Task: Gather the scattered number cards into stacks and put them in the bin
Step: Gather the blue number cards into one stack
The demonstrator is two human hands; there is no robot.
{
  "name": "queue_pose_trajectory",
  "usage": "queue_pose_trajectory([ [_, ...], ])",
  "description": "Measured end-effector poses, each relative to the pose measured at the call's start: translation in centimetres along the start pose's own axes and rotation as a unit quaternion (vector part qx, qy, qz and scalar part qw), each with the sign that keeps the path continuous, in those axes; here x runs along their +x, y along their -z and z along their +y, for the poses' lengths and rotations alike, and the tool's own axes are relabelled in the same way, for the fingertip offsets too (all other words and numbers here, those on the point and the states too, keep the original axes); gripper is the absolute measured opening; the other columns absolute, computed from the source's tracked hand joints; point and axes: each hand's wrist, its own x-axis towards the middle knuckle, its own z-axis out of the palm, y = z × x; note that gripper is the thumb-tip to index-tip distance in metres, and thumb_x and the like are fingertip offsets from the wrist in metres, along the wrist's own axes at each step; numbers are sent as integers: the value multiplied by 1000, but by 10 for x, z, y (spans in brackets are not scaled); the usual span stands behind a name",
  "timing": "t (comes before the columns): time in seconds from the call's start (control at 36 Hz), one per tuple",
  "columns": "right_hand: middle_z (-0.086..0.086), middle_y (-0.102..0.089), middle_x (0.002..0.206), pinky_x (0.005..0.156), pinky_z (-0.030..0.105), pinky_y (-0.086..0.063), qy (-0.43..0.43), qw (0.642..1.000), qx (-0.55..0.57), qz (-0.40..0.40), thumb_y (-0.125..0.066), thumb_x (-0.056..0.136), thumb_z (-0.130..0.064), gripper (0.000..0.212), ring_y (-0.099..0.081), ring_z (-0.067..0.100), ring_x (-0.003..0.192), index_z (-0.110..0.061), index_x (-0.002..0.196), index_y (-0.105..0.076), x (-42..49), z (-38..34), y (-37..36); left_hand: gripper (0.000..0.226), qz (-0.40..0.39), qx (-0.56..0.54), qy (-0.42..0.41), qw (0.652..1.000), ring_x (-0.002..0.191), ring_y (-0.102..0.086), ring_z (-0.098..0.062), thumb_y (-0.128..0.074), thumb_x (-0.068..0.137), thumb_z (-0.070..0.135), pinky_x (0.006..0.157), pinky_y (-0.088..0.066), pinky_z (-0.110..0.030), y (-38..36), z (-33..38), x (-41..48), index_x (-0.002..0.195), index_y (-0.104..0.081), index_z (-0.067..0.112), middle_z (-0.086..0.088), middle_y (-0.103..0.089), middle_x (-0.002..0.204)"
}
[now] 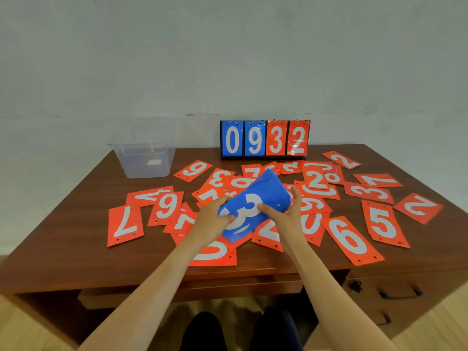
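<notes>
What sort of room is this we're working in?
Most likely an office or study, though that is a guess. The work surface is a brown wooden desk with a drawer handle at its front. A bare pale wall stands behind it, and the floor is light wood.
</notes>
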Motion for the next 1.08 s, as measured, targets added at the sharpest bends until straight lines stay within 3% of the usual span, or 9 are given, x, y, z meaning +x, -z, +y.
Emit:
queue_pose_trajectory([
  [0.08, -5, -43, 122, 68, 13, -54, 40, 994, -101, -21, -75, 77, -8, 83, -54, 7, 103, -26, 141, -26, -9, 5, 11, 27, -24, 96, -32, 995, 91, -61, -9, -55, 91, 8, 64, -51, -16, 9, 0, -6, 115, -56, 20, 5, -60, 104],
  [0.19, -5, -47, 127, 86, 25, -52, 42, 983, -176, -20, -72, 79, -34, 66, -53, 11, 113, -25, 134, -37, -22, 16, 19, 32, -65, 210, -47, 974, 79, -58, -7, -49, 94, 12, 56, -46, -11, 7, 0, -15, 124, -54, 23, 4, -62, 115],
  [0.31, -6, -58, 101, 70, 17, -46, 18, 991, -131, 19, -59, 83, -46, 44, -60, 7, 93, -22, 117, -44, -34, 16, 16, 30, -71, 210, -40, 974, 101, -60, -14, -51, 93, 14, 75, -53, -28, -7, -7, -21, 121, -56, 25, 3, -63, 120],
  [0.44, -3, -52, 82, 64, 19, -44, 9, 986, -106, 125, -55, 89, -47, 27, -54, 6, 75, -23, 89, -44, -35, 21, 13, 25, 27, 71, -17, 997, 102, -59, -11, -58, 90, 9, 67, -50, -14, -26, -12, -30, 110, -58, 24, 6, -63, 107],
  [0.53, -1, -42, 71, 59, 20, -38, 16, 981, -114, 154, -51, 92, -46, 34, -44, 8, 63, -19, 77, -38, -35, 26, 8, 30, 81, -54, 33, 995, 110, -53, -6, -63, 87, 10, 81, -48, -16, -41, -14, -35, 110, -53, 26, 12, -56, 109],
  [0.64, -4, -51, 75, 50, 11, -42, 21, 978, -131, 162, -43, 98, -36, 24, -52, 4, 65, -14, 88, -44, -37, 30, 6, 28, 136, -208, 82, 965, 104, -53, -1, -62, 87, 36, 68, -51, -10, -60, -8, -41, 112, -51, 30, 15, -53, 114],
  [0.69, -6, -54, 79, 47, 6, -41, 19, 978, -134, 158, -40, 100, -33, 23, -56, 2, 68, -11, 96, -45, -39, 30, 7, 24, 168, -259, 105, 945, 106, -55, -7, -55, 87, 46, 72, -51, -15, -66, -8, -39, 106, -51, 31, 10, -56, 115],
  [0.89, -9, -59, 85, 50, 6, -44, 6, 981, -127, 145, -39, 98, -40, 28, -61, 1, 74, -15, 104, -49, -43, 26, 7, 19, 191, -254, 108, 942, 89, -65, -13, -41, 97, 40, 62, -50, -16, -74, -15, -30, 100, -47, 22, -3, -62, 102],
  [1.08, -4, -60, 88, 56, 10, -45, 4, 981, -112, 161, -34, 99, -42, 32, -63, 8, 83, -15, 99, -51, -43, 32, 8, 17, 148, -246, 51, 957, 106, -59, -15, -36, 101, 31, 77, -53, -28, -72, -22, -28, 94, -51, 36, 2, -59, 112],
])
